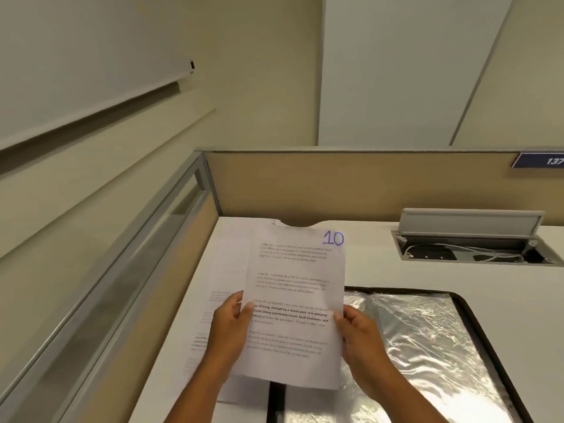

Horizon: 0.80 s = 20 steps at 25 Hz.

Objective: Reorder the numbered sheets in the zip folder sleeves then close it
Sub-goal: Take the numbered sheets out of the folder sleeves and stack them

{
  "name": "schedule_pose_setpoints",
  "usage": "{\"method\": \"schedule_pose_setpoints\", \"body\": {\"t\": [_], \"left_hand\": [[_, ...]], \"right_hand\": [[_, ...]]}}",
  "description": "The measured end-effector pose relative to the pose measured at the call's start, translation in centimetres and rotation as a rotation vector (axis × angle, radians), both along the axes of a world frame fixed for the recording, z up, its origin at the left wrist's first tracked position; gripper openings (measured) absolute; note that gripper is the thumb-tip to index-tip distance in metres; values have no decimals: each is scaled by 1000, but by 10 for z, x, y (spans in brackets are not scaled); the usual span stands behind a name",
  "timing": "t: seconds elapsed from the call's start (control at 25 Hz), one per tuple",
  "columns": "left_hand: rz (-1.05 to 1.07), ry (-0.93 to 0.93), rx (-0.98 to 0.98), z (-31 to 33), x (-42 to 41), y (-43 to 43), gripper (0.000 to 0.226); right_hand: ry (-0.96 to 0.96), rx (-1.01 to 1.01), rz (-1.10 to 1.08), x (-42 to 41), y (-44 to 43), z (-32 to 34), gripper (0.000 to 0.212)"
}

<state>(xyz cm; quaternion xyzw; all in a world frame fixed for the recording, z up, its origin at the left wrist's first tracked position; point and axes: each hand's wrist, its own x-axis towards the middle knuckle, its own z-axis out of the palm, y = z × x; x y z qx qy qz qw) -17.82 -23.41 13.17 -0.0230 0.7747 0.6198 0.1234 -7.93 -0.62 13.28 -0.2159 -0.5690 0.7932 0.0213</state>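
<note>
- At left, loose sheets (213, 315) flat on the desk (381, 270); print blurred; partly hidden by the left hand (230, 326).
- Left hand pinching the left edge of the sheet marked 10 (293, 285); sheet held up mid-frame.
- Right hand (358, 334) pinching its right edge; fingers hidden behind paper.
- At right, open zip folder (427, 346); sleeves glaring; cut off below.

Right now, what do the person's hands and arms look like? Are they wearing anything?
Both are bare. The left hand and right hand wear no gloves, and no watch or bracelet shows. The left forearm and right forearm are uncovered to the picture's bottom edge; no sleeve is in view.
</note>
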Motion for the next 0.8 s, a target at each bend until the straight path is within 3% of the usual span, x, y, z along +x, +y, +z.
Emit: {"method": "schedule_pose_setpoints", "body": {"t": [0.12,0.36,0.64,0.8], "left_hand": [[63,-27,-43,-24,0,-34,24],[173,-67,-179,-60,-8,-89,21],[146,-65,-373,-95,-24,-125,20],[164,-58,-418,-105,-31,-126,19]], "right_hand": [[-121,27,51,-8,-31,-29,25],[-308,289,186,-25,-83,-81,17],[-368,546,324,-47,-118,-109,9],[-387,589,342,-52,-127,-110,13]]}}
